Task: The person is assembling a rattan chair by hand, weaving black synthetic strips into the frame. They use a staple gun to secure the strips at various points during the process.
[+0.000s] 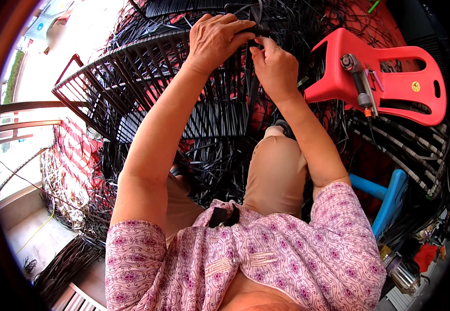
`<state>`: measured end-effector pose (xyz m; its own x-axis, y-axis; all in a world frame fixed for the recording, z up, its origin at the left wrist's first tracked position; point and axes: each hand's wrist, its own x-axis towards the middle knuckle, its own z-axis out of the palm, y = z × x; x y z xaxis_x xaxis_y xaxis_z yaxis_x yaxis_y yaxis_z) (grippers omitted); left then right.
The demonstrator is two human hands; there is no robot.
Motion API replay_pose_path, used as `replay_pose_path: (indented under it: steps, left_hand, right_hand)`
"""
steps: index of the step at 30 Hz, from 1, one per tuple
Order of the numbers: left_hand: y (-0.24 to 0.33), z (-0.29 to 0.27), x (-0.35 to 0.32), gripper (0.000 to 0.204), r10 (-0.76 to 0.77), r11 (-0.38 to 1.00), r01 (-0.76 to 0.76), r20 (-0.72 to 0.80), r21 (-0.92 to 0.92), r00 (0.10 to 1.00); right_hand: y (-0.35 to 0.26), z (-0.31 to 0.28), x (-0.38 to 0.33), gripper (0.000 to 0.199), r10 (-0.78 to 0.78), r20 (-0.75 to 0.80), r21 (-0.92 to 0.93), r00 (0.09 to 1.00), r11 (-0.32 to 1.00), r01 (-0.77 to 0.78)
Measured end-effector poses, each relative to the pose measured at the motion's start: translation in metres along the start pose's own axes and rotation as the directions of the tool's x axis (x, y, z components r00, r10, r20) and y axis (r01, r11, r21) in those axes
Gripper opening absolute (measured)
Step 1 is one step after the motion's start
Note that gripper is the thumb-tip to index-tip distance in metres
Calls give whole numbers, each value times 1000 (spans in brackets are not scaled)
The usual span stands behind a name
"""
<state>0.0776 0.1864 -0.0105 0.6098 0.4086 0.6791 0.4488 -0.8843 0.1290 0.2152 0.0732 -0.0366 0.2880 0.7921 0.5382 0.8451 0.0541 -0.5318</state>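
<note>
A frame (131, 78) wound with black strips lies in front of me, its slats in close parallel rows. Over its far right corner my left hand (215, 42) reaches with thumb and fingers pinched around a black strip (252, 37). Just right of it, my right hand (276, 70) is closed, thumb against forefinger, at the same strip. The fingertips of both hands nearly meet. Exactly how the strip passes around the corner is hidden by the fingers and the dark tangle behind.
Loose black strips cover the red floor. At right a red plastic chair (411, 85) carries a power tool (357, 80) with a black cord or hose. Below it stand a blue plastic piece (391, 202) and a shiny metal container (404, 274). A strip bundle (69, 267) lies lower left.
</note>
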Motion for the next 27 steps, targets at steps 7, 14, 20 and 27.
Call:
replay_pose_path:
  steps: [7,14,20,27]
  left_hand:
    - [-4,0,6,31,-23,999,25,45,-46,999]
    - [-7,-6,12,33,-72,996,80,144,-50,987]
    - [-12,-9,15,36,-96,984,128,229,-127,969]
    - [-25,-4,18,41,-67,986,103,253,-134,965]
  right_hand:
    - [-13,2,2,29,7,78,-236,997,972,12]
    - [-16,10,12,29,44,60,-201,997,979,-31]
    - [-9,16,20,26,94,2,-25,996,995,-94]
    - [-4,11,19,27,112,78,-37,991,993,-109]
